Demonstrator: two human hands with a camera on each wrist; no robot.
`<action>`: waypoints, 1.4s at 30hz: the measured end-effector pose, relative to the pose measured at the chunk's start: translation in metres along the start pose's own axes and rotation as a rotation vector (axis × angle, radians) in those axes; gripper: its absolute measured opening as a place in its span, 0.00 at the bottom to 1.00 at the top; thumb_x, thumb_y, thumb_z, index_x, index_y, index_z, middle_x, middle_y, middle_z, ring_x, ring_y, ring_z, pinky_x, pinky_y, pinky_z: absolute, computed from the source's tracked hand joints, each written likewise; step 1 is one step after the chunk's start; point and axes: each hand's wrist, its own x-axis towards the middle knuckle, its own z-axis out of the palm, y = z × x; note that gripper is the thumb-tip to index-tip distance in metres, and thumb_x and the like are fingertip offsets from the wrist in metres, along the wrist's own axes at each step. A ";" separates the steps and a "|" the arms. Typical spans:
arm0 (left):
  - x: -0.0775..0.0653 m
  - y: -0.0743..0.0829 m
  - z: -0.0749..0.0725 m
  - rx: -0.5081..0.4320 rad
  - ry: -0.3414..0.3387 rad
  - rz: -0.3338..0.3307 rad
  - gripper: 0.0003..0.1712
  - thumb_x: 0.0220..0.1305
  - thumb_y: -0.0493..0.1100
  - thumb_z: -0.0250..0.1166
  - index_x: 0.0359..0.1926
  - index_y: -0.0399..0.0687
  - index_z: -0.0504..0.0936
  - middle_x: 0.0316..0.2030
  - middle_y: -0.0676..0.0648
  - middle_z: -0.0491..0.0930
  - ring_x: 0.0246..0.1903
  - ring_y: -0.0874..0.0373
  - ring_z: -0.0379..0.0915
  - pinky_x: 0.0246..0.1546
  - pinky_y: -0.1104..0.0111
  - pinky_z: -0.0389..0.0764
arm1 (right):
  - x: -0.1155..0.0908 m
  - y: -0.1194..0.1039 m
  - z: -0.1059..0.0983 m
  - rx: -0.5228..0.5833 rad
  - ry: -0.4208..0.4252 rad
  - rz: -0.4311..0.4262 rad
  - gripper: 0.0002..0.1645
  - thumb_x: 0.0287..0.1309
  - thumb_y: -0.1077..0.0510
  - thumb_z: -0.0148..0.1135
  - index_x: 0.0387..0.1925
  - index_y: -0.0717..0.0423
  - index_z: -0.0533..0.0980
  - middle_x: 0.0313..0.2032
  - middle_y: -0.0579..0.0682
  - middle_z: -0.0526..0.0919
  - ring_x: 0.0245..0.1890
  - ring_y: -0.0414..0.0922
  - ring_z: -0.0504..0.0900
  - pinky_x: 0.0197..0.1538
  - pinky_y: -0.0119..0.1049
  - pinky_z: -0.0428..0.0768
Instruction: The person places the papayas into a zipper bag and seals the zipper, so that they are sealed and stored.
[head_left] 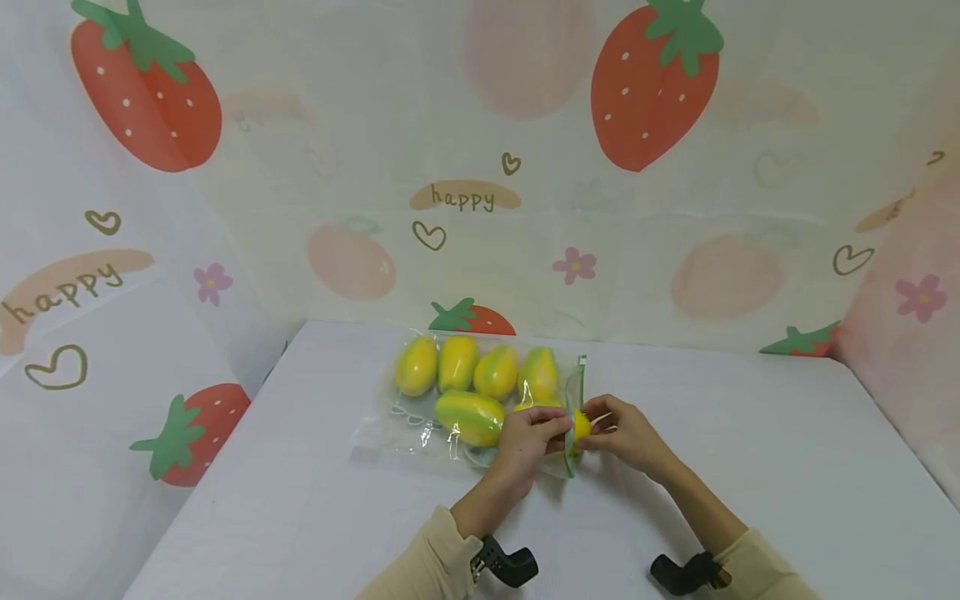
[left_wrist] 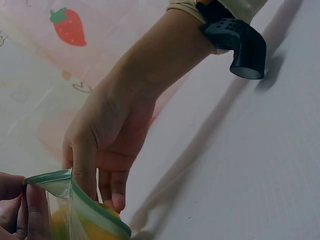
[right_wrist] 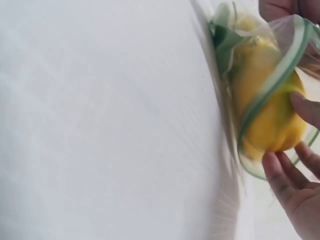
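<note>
A clear zip bag (head_left: 375, 433) with a green zip edge lies on the table, holding several yellow-green fruits (head_left: 470, 418) shaped like small papayas. My left hand (head_left: 519, 446) pinches the bag's rim near its mouth, which gapes in the right wrist view. In the mouth sits one yellow fruit (right_wrist: 272, 117), its end poking out past the green zip edge (right_wrist: 280, 75). The thumb and fingers of my right hand (head_left: 626, 435) grip that end. In the left wrist view, the right hand (left_wrist: 110, 135) reaches down to the bag opening, and the bag partly hides the fruit.
The white table (head_left: 750, 433) extends to both sides of the bag. A curtain (head_left: 465, 275) printed with strawberries, hearts and "happy" hangs behind and at the sides. Black wrist cameras (head_left: 513, 567) sit at both cuffs.
</note>
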 end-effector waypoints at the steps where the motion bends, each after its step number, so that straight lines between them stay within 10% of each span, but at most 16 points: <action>1: 0.000 0.000 0.000 -0.003 0.000 0.002 0.13 0.60 0.35 0.67 0.44 0.30 0.83 0.34 0.47 0.83 0.24 0.64 0.76 0.32 0.74 0.83 | 0.000 0.000 0.002 0.018 0.011 0.005 0.26 0.47 0.63 0.74 0.47 0.68 0.74 0.43 0.61 0.80 0.37 0.43 0.79 0.39 0.28 0.80; 8: -0.002 0.001 0.000 -0.030 -0.005 0.016 0.13 0.60 0.34 0.67 0.44 0.28 0.82 0.29 0.51 0.81 0.23 0.66 0.76 0.30 0.76 0.82 | -0.001 0.001 0.011 0.075 0.025 -0.010 0.21 0.54 0.63 0.69 0.48 0.68 0.76 0.46 0.63 0.82 0.41 0.44 0.82 0.41 0.28 0.81; 17: -0.002 -0.002 0.000 -0.037 -0.007 0.019 0.13 0.60 0.34 0.67 0.44 0.29 0.82 0.28 0.51 0.81 0.23 0.65 0.76 0.30 0.76 0.82 | -0.003 0.000 0.018 0.117 -0.184 -0.177 0.16 0.60 0.71 0.53 0.49 0.70 0.78 0.48 0.65 0.82 0.44 0.30 0.77 0.45 0.31 0.83; 42: -0.006 -0.005 0.005 0.069 -0.010 0.054 0.13 0.61 0.36 0.67 0.44 0.31 0.83 0.31 0.49 0.83 0.25 0.64 0.76 0.31 0.72 0.84 | 0.002 -0.003 -0.008 0.182 0.063 0.154 0.25 0.67 0.59 0.55 0.60 0.71 0.71 0.53 0.69 0.79 0.43 0.49 0.84 0.45 0.34 0.85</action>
